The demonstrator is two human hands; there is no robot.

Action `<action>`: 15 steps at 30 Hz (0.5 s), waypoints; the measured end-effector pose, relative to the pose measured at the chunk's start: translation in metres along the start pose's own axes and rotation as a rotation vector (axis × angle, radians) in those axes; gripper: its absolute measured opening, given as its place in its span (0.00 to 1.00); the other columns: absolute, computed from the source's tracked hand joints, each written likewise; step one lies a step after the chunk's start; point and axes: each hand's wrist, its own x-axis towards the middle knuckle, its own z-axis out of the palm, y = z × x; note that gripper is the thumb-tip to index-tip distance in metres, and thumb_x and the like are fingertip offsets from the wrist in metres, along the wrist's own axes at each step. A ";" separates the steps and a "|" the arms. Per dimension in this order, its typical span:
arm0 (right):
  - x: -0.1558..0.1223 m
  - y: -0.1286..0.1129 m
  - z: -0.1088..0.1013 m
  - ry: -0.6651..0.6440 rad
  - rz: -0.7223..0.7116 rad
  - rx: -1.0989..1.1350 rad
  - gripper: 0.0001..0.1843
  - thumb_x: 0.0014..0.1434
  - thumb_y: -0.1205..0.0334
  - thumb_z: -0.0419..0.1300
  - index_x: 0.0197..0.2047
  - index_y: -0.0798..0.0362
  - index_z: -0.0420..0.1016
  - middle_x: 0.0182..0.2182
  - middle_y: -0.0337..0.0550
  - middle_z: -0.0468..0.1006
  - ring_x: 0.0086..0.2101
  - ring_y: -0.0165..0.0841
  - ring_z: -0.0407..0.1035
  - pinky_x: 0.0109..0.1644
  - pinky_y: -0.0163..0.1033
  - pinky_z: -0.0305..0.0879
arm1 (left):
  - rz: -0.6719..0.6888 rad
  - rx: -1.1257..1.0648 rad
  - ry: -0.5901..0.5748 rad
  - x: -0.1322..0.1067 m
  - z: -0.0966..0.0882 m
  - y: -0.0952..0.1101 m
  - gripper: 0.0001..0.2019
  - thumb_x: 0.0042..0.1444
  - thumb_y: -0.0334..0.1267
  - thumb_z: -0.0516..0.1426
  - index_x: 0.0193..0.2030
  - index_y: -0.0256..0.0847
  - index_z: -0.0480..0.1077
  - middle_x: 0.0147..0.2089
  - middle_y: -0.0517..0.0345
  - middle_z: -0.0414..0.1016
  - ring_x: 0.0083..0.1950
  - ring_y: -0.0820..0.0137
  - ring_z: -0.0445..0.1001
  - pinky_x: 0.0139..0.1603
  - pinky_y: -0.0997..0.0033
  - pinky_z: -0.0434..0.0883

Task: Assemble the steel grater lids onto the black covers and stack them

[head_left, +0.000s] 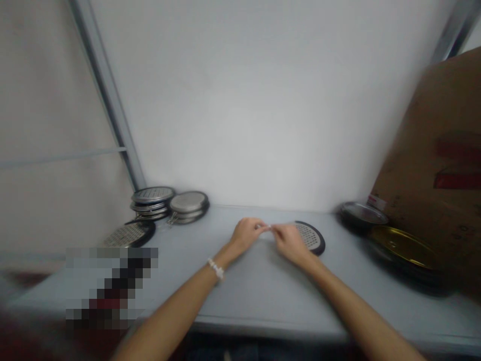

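Forearms [176,306] are stretching over the bench [180,225], left hand [246,234] and right hand [290,243] pinching, any held item unclear; a slip could nudge the grater [311,236].

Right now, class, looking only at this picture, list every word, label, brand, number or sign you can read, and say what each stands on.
Red printing on the brown cardboard box: too blurred to read.
Small dark print lower on the same box: too small to read.
White tag at the box's lower edge: too small to read.
Nothing here is legible, so no text can be quoted.
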 end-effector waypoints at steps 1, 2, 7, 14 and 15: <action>0.001 0.001 0.000 0.002 0.012 -0.026 0.16 0.66 0.69 0.51 0.35 0.54 0.80 0.34 0.48 0.84 0.34 0.36 0.74 0.38 0.34 0.56 | 0.015 0.003 0.007 0.000 0.000 0.000 0.10 0.62 0.43 0.61 0.39 0.41 0.82 0.39 0.55 0.84 0.39 0.66 0.80 0.44 0.70 0.71; 0.001 0.001 0.000 0.012 0.030 -0.044 0.15 0.66 0.68 0.51 0.35 0.54 0.80 0.34 0.48 0.84 0.35 0.36 0.75 0.38 0.35 0.57 | 0.045 -0.009 0.012 0.000 0.001 0.000 0.09 0.61 0.42 0.62 0.38 0.41 0.82 0.41 0.54 0.84 0.40 0.66 0.79 0.44 0.70 0.71; 0.001 0.001 -0.004 0.028 0.070 -0.057 0.15 0.67 0.67 0.52 0.35 0.53 0.80 0.34 0.47 0.84 0.35 0.36 0.75 0.39 0.35 0.56 | 0.173 -0.061 -0.013 0.000 0.002 -0.001 0.05 0.61 0.34 0.61 0.37 0.39 0.81 0.43 0.55 0.83 0.44 0.68 0.79 0.47 0.71 0.71; -0.001 -0.001 -0.002 -0.007 0.018 -0.052 0.15 0.67 0.68 0.51 0.37 0.53 0.80 0.35 0.46 0.84 0.35 0.36 0.76 0.39 0.35 0.57 | 0.032 0.071 0.039 -0.001 0.003 -0.004 0.09 0.60 0.41 0.62 0.37 0.39 0.81 0.38 0.53 0.84 0.40 0.65 0.79 0.44 0.69 0.71; 0.000 0.000 -0.002 0.009 0.036 -0.063 0.15 0.67 0.67 0.52 0.38 0.53 0.80 0.36 0.47 0.84 0.36 0.37 0.76 0.39 0.35 0.58 | 0.056 0.054 0.032 0.000 0.003 -0.004 0.08 0.60 0.40 0.63 0.37 0.39 0.81 0.39 0.53 0.84 0.40 0.66 0.79 0.44 0.69 0.71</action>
